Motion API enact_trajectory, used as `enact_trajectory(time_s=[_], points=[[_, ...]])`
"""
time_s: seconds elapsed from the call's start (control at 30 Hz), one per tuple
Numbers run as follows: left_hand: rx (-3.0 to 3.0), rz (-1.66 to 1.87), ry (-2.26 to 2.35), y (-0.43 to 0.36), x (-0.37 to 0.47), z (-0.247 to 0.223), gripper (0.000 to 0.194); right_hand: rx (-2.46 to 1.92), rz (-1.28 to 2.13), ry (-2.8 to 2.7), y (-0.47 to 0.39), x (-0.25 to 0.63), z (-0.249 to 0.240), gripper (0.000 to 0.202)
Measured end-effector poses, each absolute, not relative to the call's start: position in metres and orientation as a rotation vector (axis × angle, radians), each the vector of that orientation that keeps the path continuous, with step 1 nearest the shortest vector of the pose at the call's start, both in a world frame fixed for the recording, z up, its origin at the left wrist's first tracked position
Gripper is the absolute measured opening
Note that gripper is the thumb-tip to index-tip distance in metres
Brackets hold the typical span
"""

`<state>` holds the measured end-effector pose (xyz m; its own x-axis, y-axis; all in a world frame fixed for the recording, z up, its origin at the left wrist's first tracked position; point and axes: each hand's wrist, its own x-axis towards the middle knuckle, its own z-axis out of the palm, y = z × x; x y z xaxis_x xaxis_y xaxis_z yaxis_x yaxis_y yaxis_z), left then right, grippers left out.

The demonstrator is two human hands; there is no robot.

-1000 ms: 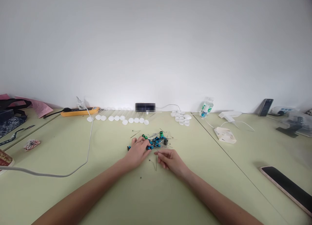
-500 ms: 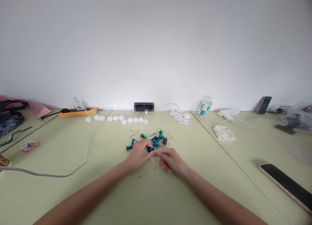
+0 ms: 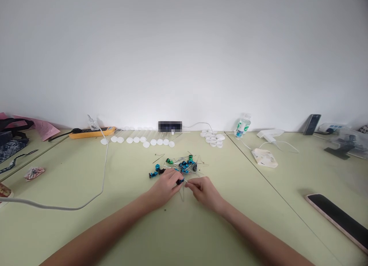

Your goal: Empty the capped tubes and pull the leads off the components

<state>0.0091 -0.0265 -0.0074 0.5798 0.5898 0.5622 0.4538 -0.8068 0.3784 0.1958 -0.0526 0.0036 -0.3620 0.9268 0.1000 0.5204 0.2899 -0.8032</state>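
Between the thumb and fingers of my left hand [image 3: 165,187] is a small blue-and-black metal knob part [image 3: 179,181]. My right hand [image 3: 206,193] pinches a thin metal rod [image 3: 186,181], which points left at the blue end of that part. Whether the rod's tip sits inside the part is too small to tell. Just beyond my hands lies a pile of blue metal parts [image 3: 184,165], green parts [image 3: 190,158] and thin bent metal rods. Another blue part [image 3: 153,174] lies left of my left hand. Below my fingers a bent wire [image 3: 183,197] rests on the table.
White discs [image 3: 153,142] line the table's back, with more white round pieces [image 3: 212,137] to their right. An orange power strip [image 3: 92,132] and a white cable [image 3: 105,174] are at left. A bottle [image 3: 242,126] and a phone-like slab [image 3: 336,220] are at right.
Both hands have shifted slightly toward me, with the knob part and rod still in them. My left fingers have curled further round the part. The pile looks almost the same.
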Motion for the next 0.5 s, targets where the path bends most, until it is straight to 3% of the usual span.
enact_trajectory(time_s=[0.13,0.27,0.33,0.5], points=[[2.602,1.039,0.868,-0.028,0.010,-0.006,0.008,-1.386,0.199,-2.297,-0.059,0.192,-0.005,0.027],[2.570,1.012,0.901,-0.028,0.010,-0.004,0.007,-1.464,-0.077,-2.398,-0.062,0.190,-0.011,0.023],[2.598,1.005,0.906,-0.029,0.010,-0.003,0.007,-1.466,0.036,-2.335,-0.062,0.189,-0.008,0.022],[2.800,0.958,0.804,-0.030,0.010,-0.003,0.011,-1.383,0.814,-2.097,-0.057,0.191,0.003,0.043]])
